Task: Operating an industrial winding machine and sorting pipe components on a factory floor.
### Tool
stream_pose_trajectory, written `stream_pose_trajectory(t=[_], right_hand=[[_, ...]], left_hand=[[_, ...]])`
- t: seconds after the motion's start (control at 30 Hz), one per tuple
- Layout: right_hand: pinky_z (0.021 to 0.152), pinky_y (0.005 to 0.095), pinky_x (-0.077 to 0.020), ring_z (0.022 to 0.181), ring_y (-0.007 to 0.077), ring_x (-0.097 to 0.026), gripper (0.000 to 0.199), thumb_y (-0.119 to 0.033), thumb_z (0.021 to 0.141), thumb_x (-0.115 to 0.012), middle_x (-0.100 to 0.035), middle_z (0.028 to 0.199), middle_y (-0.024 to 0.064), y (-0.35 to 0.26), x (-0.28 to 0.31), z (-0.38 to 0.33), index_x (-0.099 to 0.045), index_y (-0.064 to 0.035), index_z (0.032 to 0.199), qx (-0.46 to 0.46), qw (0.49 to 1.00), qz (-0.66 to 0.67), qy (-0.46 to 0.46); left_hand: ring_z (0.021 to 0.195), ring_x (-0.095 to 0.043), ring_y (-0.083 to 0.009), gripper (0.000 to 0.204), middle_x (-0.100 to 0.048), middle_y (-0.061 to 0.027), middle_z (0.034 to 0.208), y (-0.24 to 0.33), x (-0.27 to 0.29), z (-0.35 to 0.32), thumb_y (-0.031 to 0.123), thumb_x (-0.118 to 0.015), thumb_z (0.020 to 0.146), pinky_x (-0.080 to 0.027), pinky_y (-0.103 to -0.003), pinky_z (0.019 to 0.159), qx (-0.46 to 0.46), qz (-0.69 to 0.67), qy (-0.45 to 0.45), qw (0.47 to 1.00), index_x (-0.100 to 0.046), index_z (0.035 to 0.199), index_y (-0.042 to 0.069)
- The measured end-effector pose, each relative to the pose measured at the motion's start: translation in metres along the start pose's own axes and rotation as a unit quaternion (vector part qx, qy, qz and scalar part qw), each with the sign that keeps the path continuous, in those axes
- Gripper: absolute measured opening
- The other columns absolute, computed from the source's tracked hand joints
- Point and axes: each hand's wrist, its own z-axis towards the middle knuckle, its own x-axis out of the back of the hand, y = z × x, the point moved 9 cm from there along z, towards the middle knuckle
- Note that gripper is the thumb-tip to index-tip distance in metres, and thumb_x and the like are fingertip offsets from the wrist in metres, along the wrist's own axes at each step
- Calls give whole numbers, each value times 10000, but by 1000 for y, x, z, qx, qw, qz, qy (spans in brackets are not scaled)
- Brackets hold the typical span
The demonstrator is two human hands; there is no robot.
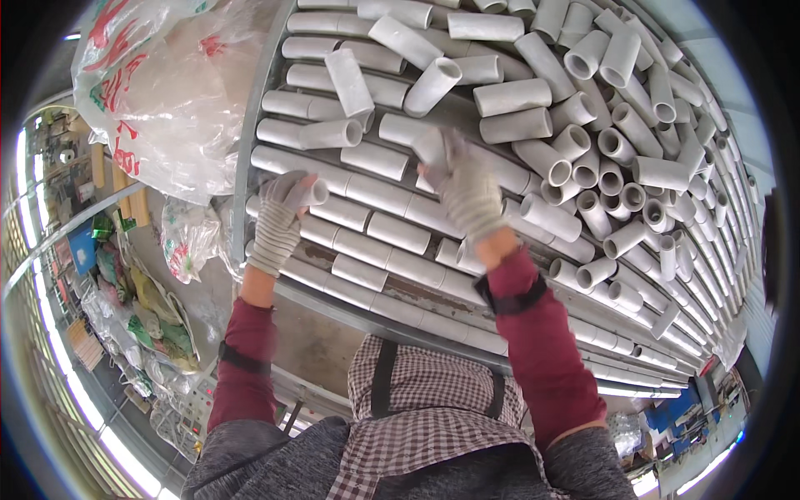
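Note:
My left hand [281,215], in a striped knit glove, is closed around a short grey-white tube [316,192] by the left rail of the rack. The tube's open end points out past the fingertips. Farther right, my right hand [471,196], gloved the same way and smeared by motion, has its fingers closed about another pale tube [428,145] above the rows. Beneath both hands, tubes [387,267] lie end to end in long grooves. A few loose ones, such as a tilted tube [349,82], rest across the rows beyond my hands.
A heap of loose tubes [612,150] covers the right part of the rack. The rack's metal edge [250,142] runs along the left, with a large clear plastic bag [179,92] hanging beside it. Smaller bags [187,237] and sacks [154,300] lie lower left.

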Motion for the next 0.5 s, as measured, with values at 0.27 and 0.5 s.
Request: stream_pose_trajectory(t=[0.27, 0.5], right_hand=[[916, 456, -460, 1052, 322, -555, 583, -177, 743, -764, -572, 1137, 91, -4, 18, -67, -557, -186, 1288, 137, 976, -62, 156], [909, 454, -461, 1026, 336, -546, 623, -159, 708, -769, -573, 1111, 104, 48, 20, -102, -566, -185, 1296, 111, 967, -148, 175]], left_hand=[[1199, -512, -336, 543, -580, -116, 1200, -50, -15, -32, -56, -542, 684, -281, -540, 1104, 70, -32, 105, 991, -661, 1178, 138], [1239, -470, -353, 553, -509, -142, 1302, 17, -20, 60, 14, -654, 750, -343, -515, 1084, 47, 4, 74, 996, -543, 1283, 115]])
